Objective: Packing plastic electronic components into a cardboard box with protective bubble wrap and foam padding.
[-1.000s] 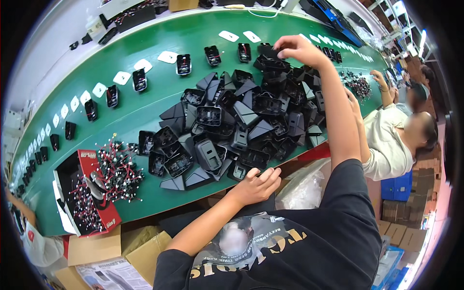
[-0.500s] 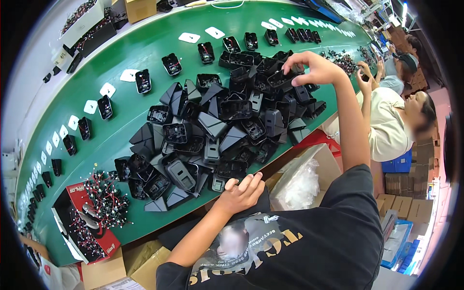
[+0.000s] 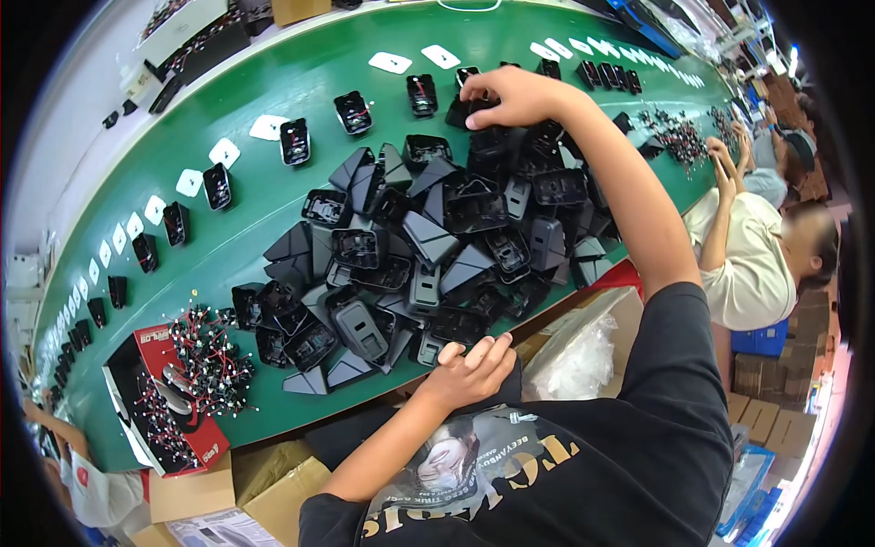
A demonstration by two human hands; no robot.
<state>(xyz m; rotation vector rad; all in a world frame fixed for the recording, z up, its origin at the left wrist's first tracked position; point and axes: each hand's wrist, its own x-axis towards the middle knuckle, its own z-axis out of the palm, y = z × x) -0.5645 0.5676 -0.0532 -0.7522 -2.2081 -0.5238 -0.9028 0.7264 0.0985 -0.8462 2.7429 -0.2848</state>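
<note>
My right hand (image 3: 515, 97) reaches over the far side of the pile, with thumb and fingers closed on a black plastic housing (image 3: 459, 113). Part of that housing is hidden under the fingers. It hangs beside a row of similar housings holding wired parts, such as the one with red wires (image 3: 421, 97). Below lies a large heap of black housings (image 3: 428, 239), some with the hollow side up. My left hand (image 3: 467, 372) rests at the table's near edge beside the heap, its fingers curled in; whatever may be under them is hidden.
The curved green table (image 3: 273, 196) carries white plates (image 3: 267, 127) along its far side. A red box (image 3: 202, 438) with tangled wired parts stands at the left. More wired parts (image 3: 679, 137) lie far right, near a co-worker in a light shirt (image 3: 743, 260). Open cartons (image 3: 597, 342) sit below the edge.
My right hand has moved left and away from me with the black housing, from over the heap toward the far row. My left hand stays by the near edge. The view has shifted slightly.
</note>
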